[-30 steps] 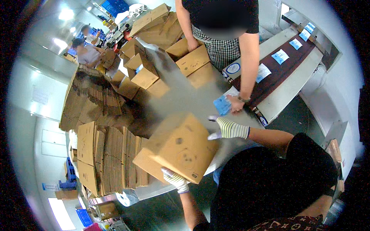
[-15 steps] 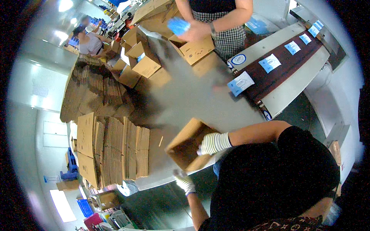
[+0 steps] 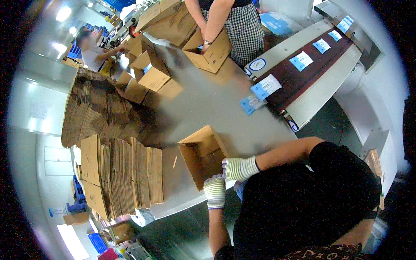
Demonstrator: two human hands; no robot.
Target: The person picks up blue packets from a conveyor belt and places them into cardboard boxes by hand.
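An open cardboard box (image 3: 203, 154) stands at the near edge of the grey table, its hollow inside facing me. My left hand (image 3: 214, 190), in a striped knit glove, has its fingers closed over the box's near rim. Close beside it, my right hand (image 3: 240, 168), gloved the same way, holds the near right edge with curled fingers. Parts of the fingertips of both hands are hidden. A tall stack of flattened cardboard boxes (image 3: 119, 177) is left of the open box, with a thin tan strip (image 3: 175, 162) lying between them.
A conveyor belt (image 3: 288, 93) at the right carries several blue-and-white packets (image 3: 266, 87); another packet (image 3: 251, 105) lies at its end. Across the table a co-worker reaches into a carton (image 3: 212, 56). More open cartons (image 3: 154, 76) and brown flattened boxes (image 3: 95, 104) are at the left.
My left hand has come up onto the box rim, and my right hand has moved from inside the box to its edge. A packet has dropped off the belt. The co-worker's hands entered a carton.
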